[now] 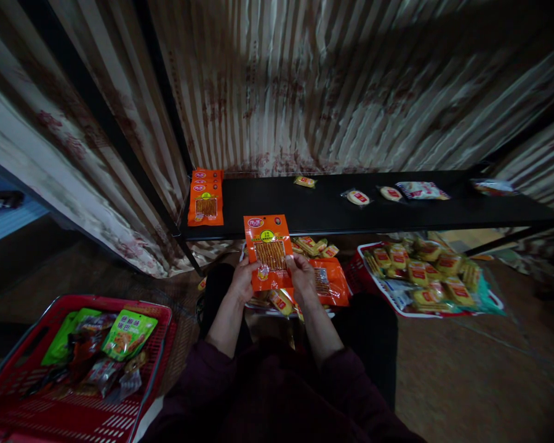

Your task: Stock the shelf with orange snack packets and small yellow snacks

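An orange snack packet [271, 249] with a clear window is held upright in front of me. My left hand [244, 280] pinches its lower left edge, and my right hand [301, 277] grips the lower right edge. Behind my right hand, another orange packet [335, 280] lies on top of a basket of small yellow-wrapped snacks [307, 246]. Several matching orange packets [205, 200] overlap in a row at the left end of the black shelf [258, 206].
On the shelf lie a small yellow packet [305, 182], round wrapped snacks [357, 197] and a white packet [422, 190]. A basket of yellow packets [418, 274] stands right. At left, a red basket [13, 403] holds green bags [128, 332]. Striped curtains [305, 86] hang behind.
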Demonstrator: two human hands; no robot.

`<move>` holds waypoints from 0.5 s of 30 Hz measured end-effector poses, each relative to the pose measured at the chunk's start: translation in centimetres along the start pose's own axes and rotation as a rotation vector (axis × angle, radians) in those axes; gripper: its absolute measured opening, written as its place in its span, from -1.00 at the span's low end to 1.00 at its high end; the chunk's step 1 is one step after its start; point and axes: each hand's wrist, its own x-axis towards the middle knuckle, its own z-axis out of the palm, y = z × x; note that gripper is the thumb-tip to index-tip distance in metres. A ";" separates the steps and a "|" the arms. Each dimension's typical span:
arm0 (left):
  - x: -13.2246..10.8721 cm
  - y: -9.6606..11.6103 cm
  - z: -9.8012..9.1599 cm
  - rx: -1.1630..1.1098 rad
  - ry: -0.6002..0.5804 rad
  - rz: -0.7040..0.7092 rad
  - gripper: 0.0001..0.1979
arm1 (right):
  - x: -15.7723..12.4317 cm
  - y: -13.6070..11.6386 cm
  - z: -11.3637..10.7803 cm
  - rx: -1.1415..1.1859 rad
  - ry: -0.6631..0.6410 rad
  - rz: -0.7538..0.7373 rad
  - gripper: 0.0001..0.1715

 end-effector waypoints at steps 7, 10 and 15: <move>-0.1 0.3 0.0 0.035 -0.011 0.022 -0.72 | 0.4 0.7 -0.1 -0.029 -0.011 -0.057 -0.63; -0.1 0.3 0.0 0.044 0.007 0.041 -0.70 | 0.4 0.6 0.1 -0.031 -0.003 -0.081 -0.64; 0.1 0.4 -0.3 0.043 0.016 0.037 -0.66 | 0.0 0.3 0.4 -0.001 -0.018 -0.016 -0.64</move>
